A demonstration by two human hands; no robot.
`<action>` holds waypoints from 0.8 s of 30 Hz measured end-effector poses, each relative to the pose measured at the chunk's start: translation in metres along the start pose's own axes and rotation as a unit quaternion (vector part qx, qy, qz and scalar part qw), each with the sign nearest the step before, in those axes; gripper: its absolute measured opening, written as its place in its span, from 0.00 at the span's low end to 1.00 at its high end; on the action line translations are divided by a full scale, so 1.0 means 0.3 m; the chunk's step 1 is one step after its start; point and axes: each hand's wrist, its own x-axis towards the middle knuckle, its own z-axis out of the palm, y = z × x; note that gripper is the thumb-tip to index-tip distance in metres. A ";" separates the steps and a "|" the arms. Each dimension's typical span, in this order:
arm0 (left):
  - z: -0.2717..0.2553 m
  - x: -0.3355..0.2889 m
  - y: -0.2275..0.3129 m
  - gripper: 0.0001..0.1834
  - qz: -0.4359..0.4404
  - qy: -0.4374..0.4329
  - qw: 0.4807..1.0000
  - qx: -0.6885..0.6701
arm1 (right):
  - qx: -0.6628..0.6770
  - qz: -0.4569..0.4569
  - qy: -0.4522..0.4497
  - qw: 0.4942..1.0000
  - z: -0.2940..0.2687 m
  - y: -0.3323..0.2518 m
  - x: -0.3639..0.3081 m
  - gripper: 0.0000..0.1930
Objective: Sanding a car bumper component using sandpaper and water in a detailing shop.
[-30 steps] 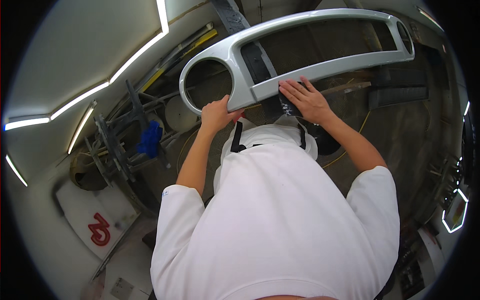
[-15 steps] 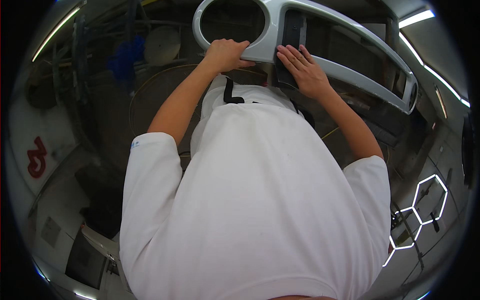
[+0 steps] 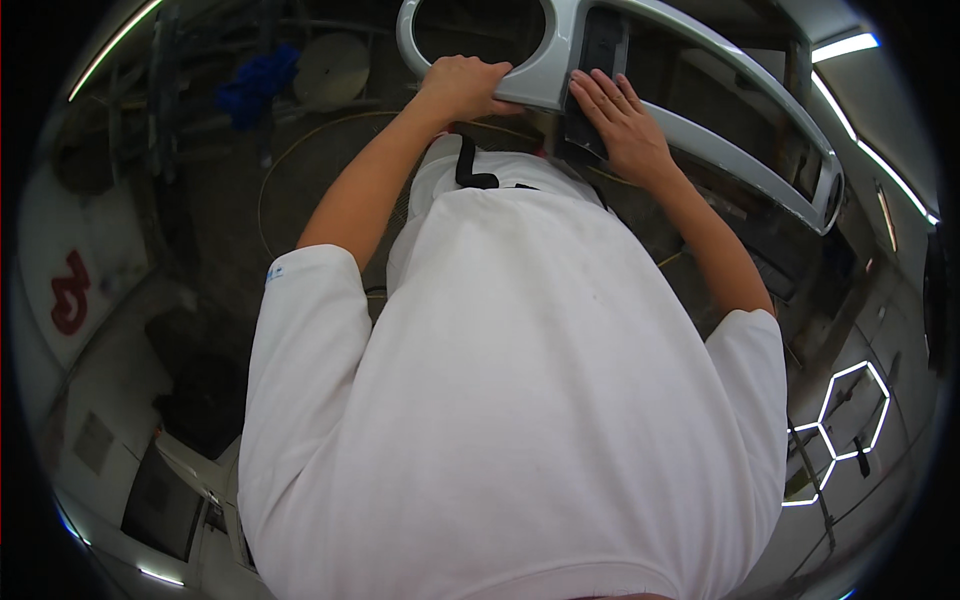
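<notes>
Since the frame half a second earlier, little had shifted: both hands kept their places on the silver panel (image 3: 690, 125), and the view sat only slightly differently over the white-shirted back (image 3: 520, 400).

At nine o'clock, a white board (image 3: 60, 290) stood against the dim wall, bearing a single red curled mark (its shape too bent by the lens to read as anything more). At four o'clock, a cluster of white glowing hexagon outlines (image 3: 835, 430) hung in the dark. A bright strip light (image 3: 845, 45) ran at one o'clock, and a blue bundle (image 3: 258, 82) lay at eleven o'clock beside a pale round disc (image 3: 332, 68).

The left hand (image 3: 462, 85), at twelve o'clock, was curled shut over the lower rim of the panel's round opening, fingers wrapped over the edge and knuckles up. The right hand (image 3: 622, 125), just to its right, lay nearly flat and open, fingers spread and pressed on a dark rectangular piece (image 3: 590, 85) set against the panel's upright bar; whether it gripped that piece or only pressed on it could not be told.

The panel, a long curved grey frame with one round opening and one long opening, stretched from twelve o'clock out toward two o'clock, above the person's shoulders and well apart from the board.
</notes>
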 end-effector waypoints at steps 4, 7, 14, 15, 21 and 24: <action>-0.001 0.002 -0.005 0.30 -0.009 -0.019 1.000 -0.013 | -0.072 -0.005 -0.056 0.996 -0.012 0.021 -0.029 0.42; -0.006 0.014 0.008 0.31 -0.013 -0.023 1.000 -0.006 | -0.094 -0.023 -0.042 0.994 0.025 0.116 -0.145 0.42; 0.013 0.016 -0.009 0.31 0.003 0.003 1.000 0.004 | -0.107 -0.089 -0.021 0.990 0.038 0.112 -0.097 0.43; 0.010 0.019 -0.003 0.32 -0.005 -0.010 1.000 0.001 | -0.132 -0.092 -0.038 0.986 0.042 0.149 -0.147 0.42; 0.014 0.025 -0.006 0.33 0.004 0.003 1.000 0.003 | -0.125 -0.096 -0.013 0.987 0.074 0.085 -0.060 0.41; 0.008 0.021 -0.001 0.32 -0.002 -0.013 1.000 0.000 | -0.136 -0.086 0.010 0.987 0.080 0.108 -0.116 0.40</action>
